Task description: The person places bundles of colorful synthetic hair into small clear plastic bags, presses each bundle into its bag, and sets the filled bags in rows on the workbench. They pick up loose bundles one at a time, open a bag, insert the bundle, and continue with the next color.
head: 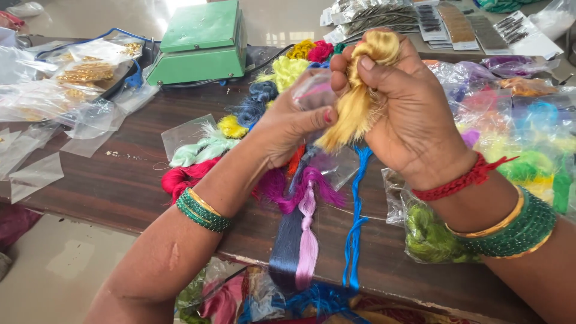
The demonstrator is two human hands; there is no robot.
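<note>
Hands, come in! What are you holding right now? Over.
Right hand gripping a yellow thread bundle. Left hand pinching a small clear bag against it. Coloured thread bundles spread on the table below.

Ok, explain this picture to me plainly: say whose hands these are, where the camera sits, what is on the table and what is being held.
There is no machine here. One camera sits on a person's head and looks down at that person's own two bare hands, both with green and gold bangles at the wrist. The right hand grips a bundle of golden-yellow silk thread in its fist. The left hand pinches a small clear plastic pouch right against that bundle. Below them is a dark wooden table. On it lie many coloured thread skeins: a red skein, a blue thread strand, and a navy and pink braided hank hanging over the edge. A green weighing scale stands at the back, with clear packets to the left and bagged threads to the right.
</note>
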